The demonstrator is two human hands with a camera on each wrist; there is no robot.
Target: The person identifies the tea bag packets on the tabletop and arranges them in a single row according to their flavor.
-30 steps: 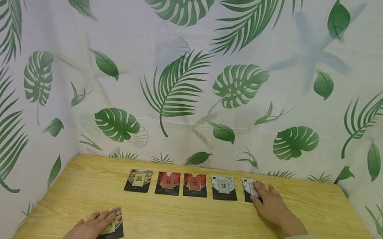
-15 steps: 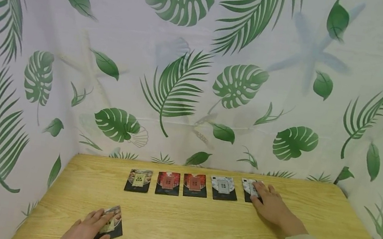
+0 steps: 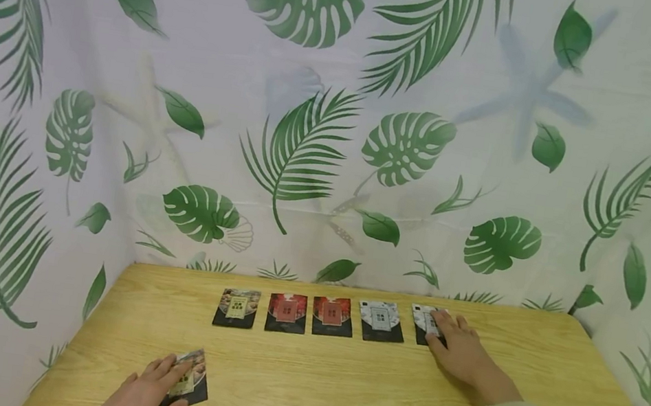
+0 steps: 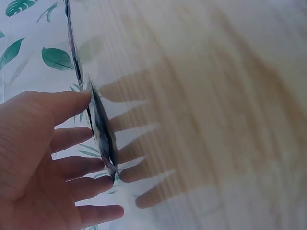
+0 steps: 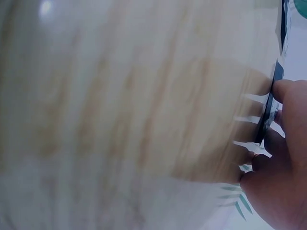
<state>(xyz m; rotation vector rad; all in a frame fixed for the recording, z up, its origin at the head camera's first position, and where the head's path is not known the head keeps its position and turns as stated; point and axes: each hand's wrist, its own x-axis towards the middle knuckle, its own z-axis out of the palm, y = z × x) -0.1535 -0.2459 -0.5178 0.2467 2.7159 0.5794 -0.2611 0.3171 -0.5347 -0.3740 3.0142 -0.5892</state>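
Note:
My left hand (image 3: pixel 145 391) rests on a yellow-labelled flat packet (image 3: pixel 198 379) at the table's front left, fingers straight over its face and thumb near its lower edge. In the left wrist view, the fingers are spread and the packet (image 4: pixel 101 125) appears edge-on at the fingertips. At the far right of the back row, my right hand (image 3: pixel 463 353) lies over a white-and-black packet (image 3: pixel 423 319), covering its right part. The right wrist view has that packet (image 5: pixel 269 108) edge-on, touched by the thumb. Both packets lie on the table.
Left of my right hand the row continues with a white packet (image 3: pixel 380 320), a red packet (image 3: pixel 333 316), another red packet (image 3: pixel 287 312) and a yellow-labelled packet (image 3: pixel 237 308). All lie on the wood-grain table (image 3: pixel 312 388). A leaf-patterned cloth (image 3: pixel 305 256) hangs behind.
My left hand and the packet under it have shifted very slightly to the left and away from me. The right hand and the row of packets have stayed put.

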